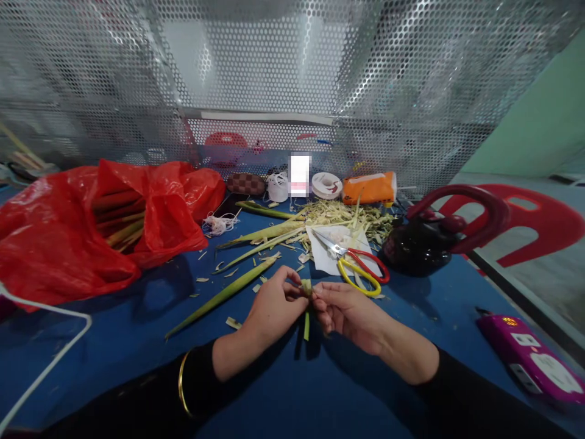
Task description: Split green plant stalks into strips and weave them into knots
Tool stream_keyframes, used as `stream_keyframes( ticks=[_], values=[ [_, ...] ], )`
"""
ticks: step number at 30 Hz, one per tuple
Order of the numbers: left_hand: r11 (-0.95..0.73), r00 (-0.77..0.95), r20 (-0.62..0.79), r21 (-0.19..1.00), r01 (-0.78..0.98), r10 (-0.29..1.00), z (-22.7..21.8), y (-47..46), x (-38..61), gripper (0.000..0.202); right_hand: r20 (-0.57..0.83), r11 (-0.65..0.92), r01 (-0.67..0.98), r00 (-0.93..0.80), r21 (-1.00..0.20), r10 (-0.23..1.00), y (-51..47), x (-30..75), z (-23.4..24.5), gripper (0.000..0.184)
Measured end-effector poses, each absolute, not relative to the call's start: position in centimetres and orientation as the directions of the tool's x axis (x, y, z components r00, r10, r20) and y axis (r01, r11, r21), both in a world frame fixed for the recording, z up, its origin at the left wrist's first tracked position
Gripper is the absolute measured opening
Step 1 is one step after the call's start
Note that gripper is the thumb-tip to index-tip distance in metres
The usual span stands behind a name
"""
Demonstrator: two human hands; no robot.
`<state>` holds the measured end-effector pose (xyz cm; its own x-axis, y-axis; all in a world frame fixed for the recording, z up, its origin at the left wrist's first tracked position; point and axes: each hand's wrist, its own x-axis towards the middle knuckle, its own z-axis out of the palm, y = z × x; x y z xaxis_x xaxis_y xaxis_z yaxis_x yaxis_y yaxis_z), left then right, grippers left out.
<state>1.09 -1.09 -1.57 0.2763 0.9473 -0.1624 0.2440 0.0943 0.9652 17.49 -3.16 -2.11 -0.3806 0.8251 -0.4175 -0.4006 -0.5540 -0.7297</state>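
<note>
Both my hands meet over the blue table, pinching a small folded piece of green leaf strip between them. My left hand is closed on its left side, and my right hand is closed on its right side. A short green end hangs down below my fingers. A long green leaf lies just left of my left hand. Scissors with one red and one yellow handle rest on a white sheet right behind my right hand.
A red plastic bag of leaf stalks lies at the left. A pile of leaf trimmings, thread spools, an orange packet and a black kettle stand behind. A purple power strip is at right. A perforated metal screen closes the back.
</note>
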Motion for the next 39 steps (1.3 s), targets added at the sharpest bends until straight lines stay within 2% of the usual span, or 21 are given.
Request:
stream_keyframes(
  ticks=[5,8,11,21,24,27,30,34,39],
  values=[
    [-0.078,0.281,-0.036,0.919,0.387,0.959,-1.8,-1.4,0.7,0.006,-0.447,-0.581,-0.388,-0.384,-0.716,0.808,-3.1,17.5,-2.3,0.028],
    [-0.154,0.283,0.017,0.868,0.471,0.959,-1.9,-1.4,0.8,0.011,-0.448,-0.581,-0.387,-0.383,-0.716,0.807,-3.1,17.6,-2.3,0.029],
    [-0.223,0.298,0.081,0.847,0.483,0.951,-2.0,-1.4,0.9,0.016,-0.452,-0.586,-0.392,-0.384,-0.709,0.805,-3.1,17.6,-2.2,0.028],
    [-0.262,0.345,0.072,0.796,0.545,0.936,-2.1,-1.4,0.9,0.012,-0.460,-0.592,-0.381,-0.386,-0.710,0.800,-3.2,17.7,-2.0,0.029],
    [-0.274,0.361,0.067,0.780,0.563,0.930,-2.3,-1.3,0.7,0.013,-0.446,-0.545,-0.293,-0.341,-0.785,0.827,-3.2,17.6,-1.8,0.030],
    [-0.268,0.379,0.026,0.752,0.602,0.925,-2.3,-1.2,0.5,0.010,-0.378,-0.396,-0.056,-0.209,-0.916,0.902,-3.1,17.6,-1.6,0.026],
    [-0.272,0.406,-0.008,0.730,0.627,0.914,-2.1,-1.1,0.3,0.009,-0.300,-0.285,0.117,-0.147,-0.952,0.943,-2.9,17.5,-1.5,0.021],
    [-0.300,0.439,-0.022,0.699,0.649,0.898,-1.7,-1.2,0.1,0.010,-0.334,-0.320,0.106,-0.159,-0.941,0.929,-2.8,17.5,-1.5,0.017],
    [-0.362,0.464,0.038,0.683,0.634,0.885,-1.6,-1.4,-0.2,0.011,-0.339,-0.325,0.115,-0.148,-0.939,0.929,-3.0,17.2,-1.4,0.016]
  ],
)
